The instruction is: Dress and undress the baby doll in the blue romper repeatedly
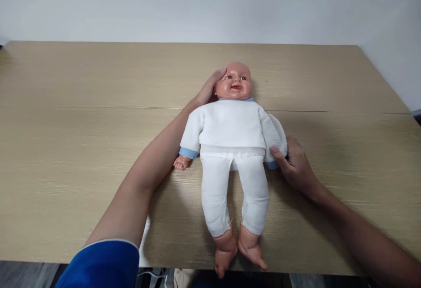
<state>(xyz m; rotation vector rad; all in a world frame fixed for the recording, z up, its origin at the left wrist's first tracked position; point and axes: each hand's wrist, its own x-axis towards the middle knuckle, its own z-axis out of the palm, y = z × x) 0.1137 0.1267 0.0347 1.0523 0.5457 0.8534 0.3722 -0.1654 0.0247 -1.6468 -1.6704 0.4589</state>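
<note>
A baby doll lies face up on the wooden table, its head away from me and its feet at the near edge. It wears a white fleecy top with blue trim and has a white cloth lower body. My left hand cups the side of the doll's head, thumb by its brow; the other fingers are hidden behind it. On the right, my right hand grips the doll's sleeve, thumb on top near the blue cuff. The doll's hand on that side is hidden.
The light wooden table has a seam running across it. A pale wall stands behind its far edge, and another rises at the right. Below the near edge, a white cable shows beside the grey floor.
</note>
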